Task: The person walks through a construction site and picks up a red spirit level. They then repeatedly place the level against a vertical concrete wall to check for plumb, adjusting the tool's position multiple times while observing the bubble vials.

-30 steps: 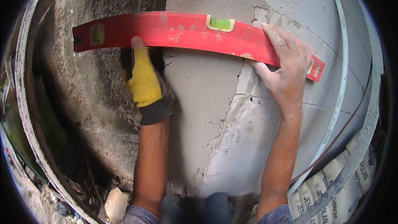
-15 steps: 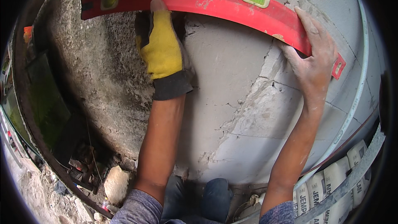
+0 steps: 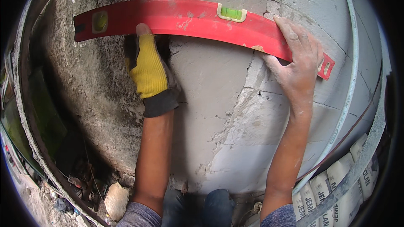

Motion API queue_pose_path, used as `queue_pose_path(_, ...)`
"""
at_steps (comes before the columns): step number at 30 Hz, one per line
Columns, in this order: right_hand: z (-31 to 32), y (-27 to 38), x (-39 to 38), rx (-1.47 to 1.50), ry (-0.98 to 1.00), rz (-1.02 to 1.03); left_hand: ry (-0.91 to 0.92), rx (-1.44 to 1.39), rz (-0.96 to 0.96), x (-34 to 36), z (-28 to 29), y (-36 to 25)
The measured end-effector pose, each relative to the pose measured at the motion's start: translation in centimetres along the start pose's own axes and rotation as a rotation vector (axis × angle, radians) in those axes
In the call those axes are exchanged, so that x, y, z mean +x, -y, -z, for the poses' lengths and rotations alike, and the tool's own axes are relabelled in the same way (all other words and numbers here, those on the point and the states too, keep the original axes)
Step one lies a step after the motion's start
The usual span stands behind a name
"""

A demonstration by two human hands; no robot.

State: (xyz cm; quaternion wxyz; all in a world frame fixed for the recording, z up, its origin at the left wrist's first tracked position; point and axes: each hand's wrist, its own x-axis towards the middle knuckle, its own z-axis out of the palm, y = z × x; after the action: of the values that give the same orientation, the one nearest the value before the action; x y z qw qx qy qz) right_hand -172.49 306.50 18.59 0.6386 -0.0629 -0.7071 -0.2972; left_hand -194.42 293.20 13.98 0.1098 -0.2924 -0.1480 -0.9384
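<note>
A red spirit level with green vials spans the wall in front of me, its right end sitting lower than its left. My left hand, in a yellow and black work glove with the thumb tip bare, grips the level's lower edge left of its middle; the other fingers are hidden behind it. My right hand, bare and dusty, clasps the level near its right end, fingers over the top and thumb at the lower edge. Behind it are a rough dark wall and smoother grey plaster with a cracked strip.
A pale thin pipe runs down the right side. Stacked white bags lie at the lower right behind a grey bar. At the lower left are a stone chunk and rubble, beside a curved dark frame edge.
The view has shifted, so the level and both hands appear lower and farther left. The level's full upper edge now shows. Both hands keep hold of it.
</note>
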Motion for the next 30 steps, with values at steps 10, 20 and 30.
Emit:
queue_pose_path(10, 0.0, 0.2, -0.2, -0.008, 0.021, -0.025, -0.034, -0.122, 0.025, -0.2, -0.2, 0.1)
queue_pose_path(20, -0.1, 0.1, -0.3, -0.021, 0.019, -0.027, -0.025, -0.021, 0.009, 0.1, 0.4, 0.3)
queue_pose_path(30, 0.0, 0.1, -0.4, -0.016, 0.027, -0.036, -0.017, -0.033, -0.012, 0.1, 0.3, 0.6)
